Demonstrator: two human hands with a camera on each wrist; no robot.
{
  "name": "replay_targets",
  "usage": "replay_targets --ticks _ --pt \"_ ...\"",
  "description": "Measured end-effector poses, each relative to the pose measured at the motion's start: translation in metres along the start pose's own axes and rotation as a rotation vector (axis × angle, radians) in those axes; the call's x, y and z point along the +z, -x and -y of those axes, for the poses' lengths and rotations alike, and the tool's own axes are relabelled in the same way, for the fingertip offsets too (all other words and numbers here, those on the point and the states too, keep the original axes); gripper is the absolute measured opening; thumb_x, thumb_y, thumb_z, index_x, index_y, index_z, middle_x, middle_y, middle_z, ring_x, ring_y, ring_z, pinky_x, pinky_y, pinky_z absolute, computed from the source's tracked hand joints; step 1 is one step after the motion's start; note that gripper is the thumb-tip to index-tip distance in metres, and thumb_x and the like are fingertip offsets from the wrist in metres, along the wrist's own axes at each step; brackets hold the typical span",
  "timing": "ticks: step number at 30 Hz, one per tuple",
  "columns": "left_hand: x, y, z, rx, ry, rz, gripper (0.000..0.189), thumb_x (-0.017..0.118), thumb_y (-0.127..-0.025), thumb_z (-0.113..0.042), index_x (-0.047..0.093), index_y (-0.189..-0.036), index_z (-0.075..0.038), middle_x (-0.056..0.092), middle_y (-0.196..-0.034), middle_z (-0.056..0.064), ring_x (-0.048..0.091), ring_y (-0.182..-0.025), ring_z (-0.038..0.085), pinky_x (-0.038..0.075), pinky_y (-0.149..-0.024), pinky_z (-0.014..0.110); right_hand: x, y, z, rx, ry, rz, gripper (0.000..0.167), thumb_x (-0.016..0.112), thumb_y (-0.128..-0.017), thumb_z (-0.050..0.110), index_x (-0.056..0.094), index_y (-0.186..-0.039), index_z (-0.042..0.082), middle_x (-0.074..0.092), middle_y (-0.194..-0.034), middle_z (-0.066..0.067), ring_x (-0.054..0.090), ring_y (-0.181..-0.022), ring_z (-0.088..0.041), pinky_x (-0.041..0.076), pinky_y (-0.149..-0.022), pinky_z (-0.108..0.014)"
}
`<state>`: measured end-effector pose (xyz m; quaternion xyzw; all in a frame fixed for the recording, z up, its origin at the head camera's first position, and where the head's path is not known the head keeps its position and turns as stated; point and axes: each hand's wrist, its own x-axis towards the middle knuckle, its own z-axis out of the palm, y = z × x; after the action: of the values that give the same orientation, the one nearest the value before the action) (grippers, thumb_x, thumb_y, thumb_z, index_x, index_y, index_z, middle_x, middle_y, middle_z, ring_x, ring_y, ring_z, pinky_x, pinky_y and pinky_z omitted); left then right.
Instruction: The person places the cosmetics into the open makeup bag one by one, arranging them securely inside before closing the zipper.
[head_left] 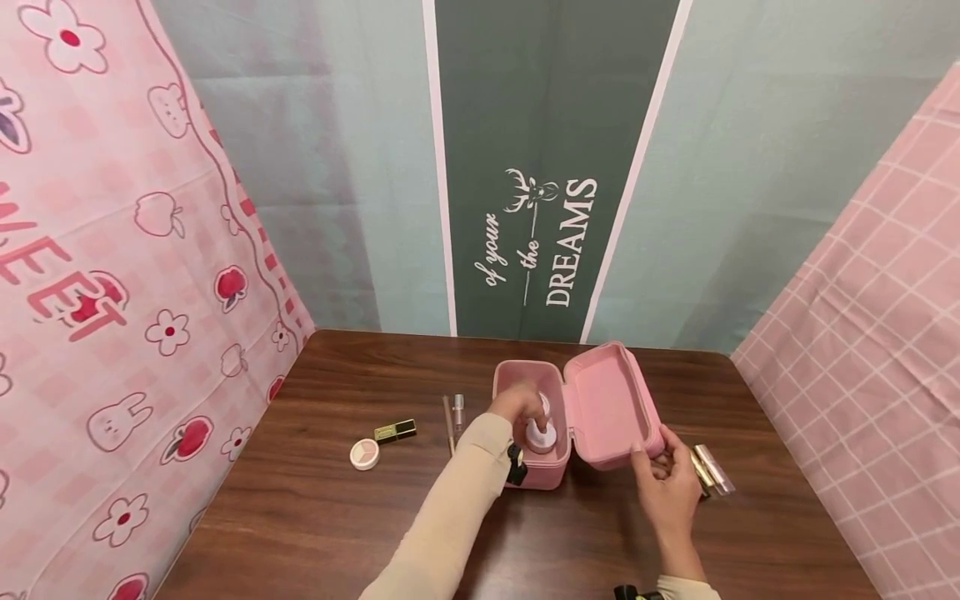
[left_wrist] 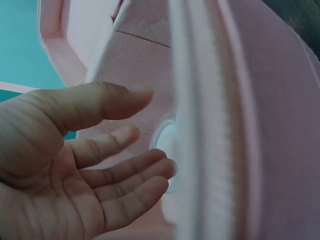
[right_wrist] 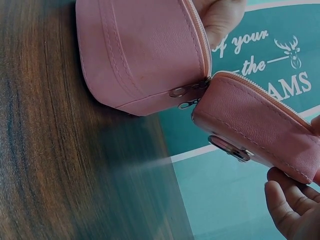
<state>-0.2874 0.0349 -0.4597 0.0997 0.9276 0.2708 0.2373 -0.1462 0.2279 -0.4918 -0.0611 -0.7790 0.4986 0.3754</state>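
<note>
Inside the boxy pink leather-look case (head_left: 540, 477), the loose-fingered, empty left hand (head_left: 523, 402) was beside a round white plastic-looking container (head_left: 543, 442), likely light, slick, best rim-gripped; the right hand (head_left: 670, 485) pinched the pink lid (head_left: 606, 408).

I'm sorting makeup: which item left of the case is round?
The white compact; the black stick beside it, the pencil and tube are all elongated.

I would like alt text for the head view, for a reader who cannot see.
A person's left hand is inside an open pink case, close to pale round items; the right hand holds its lid. Small cosmetics lie on the wood-grain table to either side. A green cloth behind shows the word "DREAMS".
</note>
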Motion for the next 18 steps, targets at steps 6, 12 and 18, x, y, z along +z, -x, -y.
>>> replay_targets --ticks 6,12,18 --pt "0.002 0.012 0.005 0.144 0.013 -0.010 0.021 0.078 -0.071 -0.015 0.059 -0.072 -0.006 0.050 -0.065 -0.001 0.047 -0.060 0.013 0.040 -0.052 0.023 0.000 0.000 0.000 0.005 -0.002 -0.008 0.045 0.071 -0.075 -0.002 0.056 -0.117 -0.009 0.058 -0.086 -0.005 0.052 -0.067 0.005 0.041 -0.056 -0.007" --pt "0.009 0.028 0.008 0.272 0.004 -0.031 0.035 0.078 -0.071 -0.015 0.065 -0.102 -0.002 0.060 -0.085 0.000 0.051 -0.078 0.012 0.043 -0.071 0.021 -0.001 0.002 0.000 0.005 0.008 -0.006 0.045 0.071 -0.075 -0.001 0.057 -0.117 -0.008 0.058 -0.086 -0.006 0.051 -0.066 0.006 0.041 -0.056 -0.007" --pt "0.015 0.046 0.007 0.354 -0.064 -0.091 0.032 0.073 -0.073 -0.016 0.065 -0.101 -0.004 0.062 -0.083 0.001 0.051 -0.074 0.012 0.042 -0.070 0.022 -0.002 0.002 0.000 0.013 0.019 -0.015 0.045 0.071 -0.075 -0.001 0.057 -0.117 -0.008 0.059 -0.086 -0.007 0.051 -0.066 0.008 0.041 -0.056 -0.006"
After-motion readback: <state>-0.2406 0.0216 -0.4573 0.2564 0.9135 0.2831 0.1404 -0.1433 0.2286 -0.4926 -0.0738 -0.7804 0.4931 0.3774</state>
